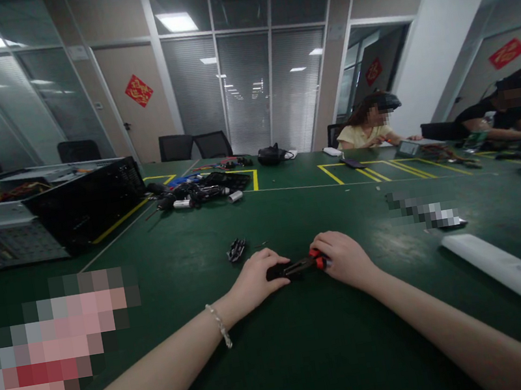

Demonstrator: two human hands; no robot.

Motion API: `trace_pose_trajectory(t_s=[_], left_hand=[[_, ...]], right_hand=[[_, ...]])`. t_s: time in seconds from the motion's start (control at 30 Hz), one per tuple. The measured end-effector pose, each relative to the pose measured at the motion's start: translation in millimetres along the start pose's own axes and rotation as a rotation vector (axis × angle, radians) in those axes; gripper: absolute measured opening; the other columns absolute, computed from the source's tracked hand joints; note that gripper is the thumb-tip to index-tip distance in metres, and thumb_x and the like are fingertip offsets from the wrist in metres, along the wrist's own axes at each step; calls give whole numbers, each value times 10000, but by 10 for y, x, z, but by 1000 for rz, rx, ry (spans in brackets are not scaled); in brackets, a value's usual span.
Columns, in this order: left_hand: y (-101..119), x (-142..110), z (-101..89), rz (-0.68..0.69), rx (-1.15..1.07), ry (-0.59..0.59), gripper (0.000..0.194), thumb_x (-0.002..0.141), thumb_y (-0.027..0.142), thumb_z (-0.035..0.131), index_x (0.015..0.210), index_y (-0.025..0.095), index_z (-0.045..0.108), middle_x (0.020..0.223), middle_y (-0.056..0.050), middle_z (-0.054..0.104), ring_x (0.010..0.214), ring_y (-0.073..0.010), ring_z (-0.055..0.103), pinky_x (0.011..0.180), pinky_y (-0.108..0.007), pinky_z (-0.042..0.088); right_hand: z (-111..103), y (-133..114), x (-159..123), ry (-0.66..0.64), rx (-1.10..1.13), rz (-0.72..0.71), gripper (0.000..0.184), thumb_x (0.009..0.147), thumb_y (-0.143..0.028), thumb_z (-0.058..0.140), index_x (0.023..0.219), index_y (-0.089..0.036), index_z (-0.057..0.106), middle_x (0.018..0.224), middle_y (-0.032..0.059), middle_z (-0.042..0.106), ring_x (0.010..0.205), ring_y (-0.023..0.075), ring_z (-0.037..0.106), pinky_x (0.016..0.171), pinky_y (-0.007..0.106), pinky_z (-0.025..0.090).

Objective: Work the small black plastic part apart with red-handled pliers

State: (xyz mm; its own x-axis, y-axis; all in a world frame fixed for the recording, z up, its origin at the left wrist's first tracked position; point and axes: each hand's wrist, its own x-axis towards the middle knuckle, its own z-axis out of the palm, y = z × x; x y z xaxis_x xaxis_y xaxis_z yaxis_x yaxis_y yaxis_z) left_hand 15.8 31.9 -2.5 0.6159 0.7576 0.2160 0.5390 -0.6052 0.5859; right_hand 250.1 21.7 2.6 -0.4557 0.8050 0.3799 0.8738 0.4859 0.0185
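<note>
My right hand is closed round the red and black handles of a pair of pliers, whose jaws point left. Pinched between the thumb and fingers of my left hand is a small black part; its exact kind does not show. The pliers' jaws reach to this part, but whether they grip it I cannot tell. Just beyond my left hand lies a small dark object with metallic bits on the green table.
An opened computer case stands at left. Behind my hands lies a pile of tools and cables. On the right rest a long white panel and a blurred object. Two people sit at the far right side.
</note>
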Motion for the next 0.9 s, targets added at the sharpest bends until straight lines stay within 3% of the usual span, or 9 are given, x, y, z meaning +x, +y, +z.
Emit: trace_pose_trajectory(t_s=[0.33,0.6,0.9], left_hand=[[37,4,-72,33,1,-96,372,720,323,602,1083,280,530,1059,-12,514,992,-197,457,850,-341,348],[12,3,-47,87,18,-49,362,707,343,615,1056,280,542,1021,-7,523,960,-197,465,826,-335,352],[51,-21,-22,-32,-5,29,376,648,410,639,965,220,570,937,-22,528,851,-185,504,740,-312,404]], right_hand=[[-11,-46,-8,63,11,-78,274,637,-99,460,871,-182,575,907,68,573,867,192,494,792,338,368],[32,-43,8,130,15,-105,245,627,-96,493,850,-171,562,865,59,571,821,181,499,758,327,386],[3,-52,-19,126,28,-45,236,625,-103,491,842,-175,548,853,53,568,789,169,506,730,312,398]])
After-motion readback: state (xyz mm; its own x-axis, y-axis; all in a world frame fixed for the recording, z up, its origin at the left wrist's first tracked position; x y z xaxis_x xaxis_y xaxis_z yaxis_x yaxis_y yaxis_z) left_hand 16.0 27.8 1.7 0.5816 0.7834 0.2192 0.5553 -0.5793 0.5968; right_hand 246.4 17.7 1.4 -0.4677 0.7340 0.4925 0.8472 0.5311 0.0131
